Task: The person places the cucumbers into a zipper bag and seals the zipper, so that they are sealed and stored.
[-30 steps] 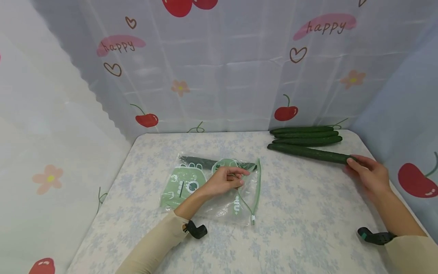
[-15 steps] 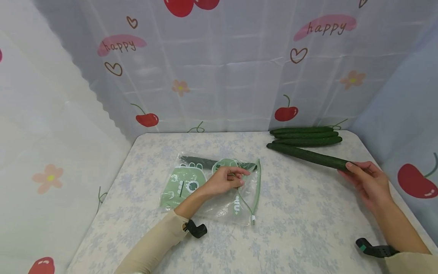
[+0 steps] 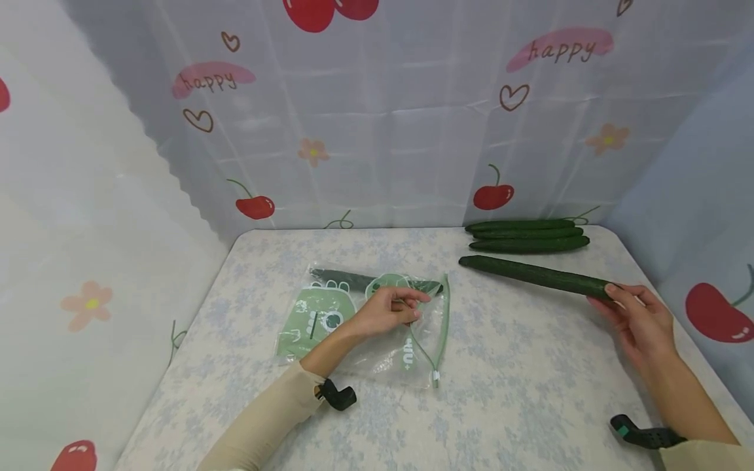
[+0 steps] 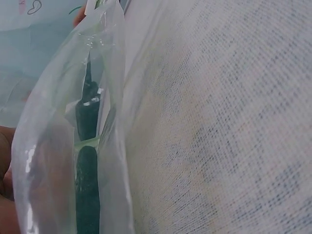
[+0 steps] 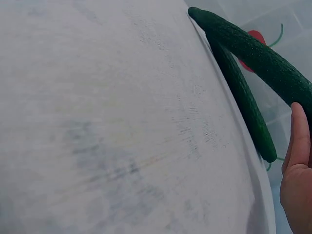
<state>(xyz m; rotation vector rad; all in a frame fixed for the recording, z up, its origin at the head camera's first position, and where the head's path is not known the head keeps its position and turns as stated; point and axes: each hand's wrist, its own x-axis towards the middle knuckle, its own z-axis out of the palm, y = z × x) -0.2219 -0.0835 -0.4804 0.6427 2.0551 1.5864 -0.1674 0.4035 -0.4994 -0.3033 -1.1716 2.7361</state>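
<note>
A long dark green cucumber (image 3: 536,273) is gripped at its right end by my right hand (image 3: 639,320), thumb on top and fingers beneath. In the right wrist view the same cucumber (image 5: 253,51) slants above another one. My left hand (image 3: 385,313) pinches the upper layer of a clear zip bag (image 3: 377,366) near its mouth, which faces right. Green cartoon prints and a green zip strip mark the bag. Inside, along its far side, lies one cucumber (image 3: 341,279). The left wrist view looks into the raised bag mouth, with that cucumber (image 4: 87,190) within.
Several cucumbers (image 3: 527,244) lie side by side at the table's back right. A pale flowered cloth covers the table (image 3: 501,392). Printed curtains (image 3: 383,144) stand behind and along both sides. Each wrist wears a black camera mount (image 3: 338,396).
The gripped cucumber has come away from the others, toward the person, its far left end now apart from them. My left hand and the bag have stayed in place.
</note>
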